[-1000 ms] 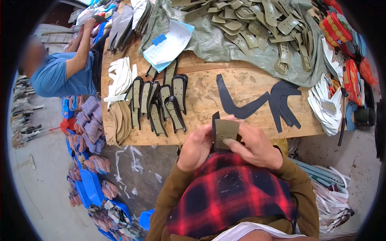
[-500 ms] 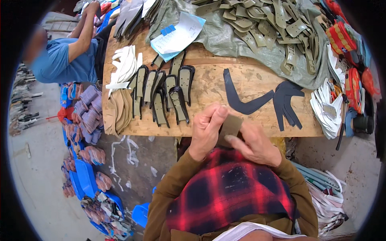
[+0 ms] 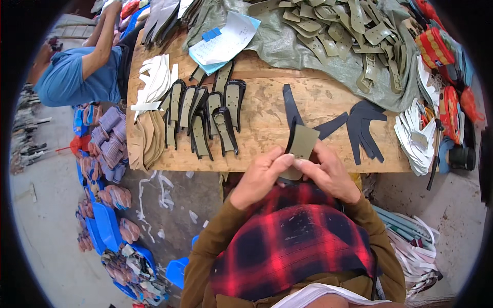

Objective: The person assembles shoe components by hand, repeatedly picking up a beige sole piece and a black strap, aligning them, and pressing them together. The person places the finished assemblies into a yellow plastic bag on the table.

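Both hands hold an olive-grey curved insole piece with a dark strip along its left edge, just beyond my lap at the table's front edge. My left hand is closed on its lower left side, thumb on the face. From the right, my right hand pinches the same piece, its thumb nearly meeting the left one. Behind the piece lies a bent black strip, partly hidden by it. Several dark cut strips overlap further right. To the left stand several insole pieces with black edging.
White cut pieces and tan ones lie at the table's left side. A plastic sheet bears a heap of olive insole pieces. Papers lie at the back. Another person works at far left, near blue bins.
The insole piece has risen and turned upright, now covering part of the bent black strip. My left hand has moved lower on it, and both thumbs have come together on its face.
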The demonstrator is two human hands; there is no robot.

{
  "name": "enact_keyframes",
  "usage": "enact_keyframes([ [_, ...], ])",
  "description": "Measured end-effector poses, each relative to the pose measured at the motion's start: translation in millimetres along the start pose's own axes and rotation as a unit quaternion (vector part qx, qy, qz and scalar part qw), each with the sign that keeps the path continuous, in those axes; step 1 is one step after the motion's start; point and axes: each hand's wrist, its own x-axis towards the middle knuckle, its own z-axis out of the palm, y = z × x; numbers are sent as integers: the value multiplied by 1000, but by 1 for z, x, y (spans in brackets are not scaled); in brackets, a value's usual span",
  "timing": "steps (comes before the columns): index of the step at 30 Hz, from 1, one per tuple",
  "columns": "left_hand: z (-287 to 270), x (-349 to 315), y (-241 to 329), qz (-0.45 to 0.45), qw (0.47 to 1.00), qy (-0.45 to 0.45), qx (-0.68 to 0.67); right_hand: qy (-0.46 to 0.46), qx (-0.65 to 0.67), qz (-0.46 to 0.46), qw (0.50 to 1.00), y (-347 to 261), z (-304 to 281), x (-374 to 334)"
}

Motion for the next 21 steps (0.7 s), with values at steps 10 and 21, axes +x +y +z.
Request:
enact_keyframes([
  [10, -13, 9, 3, 194, 963, -57, 180, -23, -237, -187, 953, 3, -2, 7],
  [21, -8, 15, -2, 408, 869, 144, 241, 139, 65, -137, 979, 14, -1, 11],
])
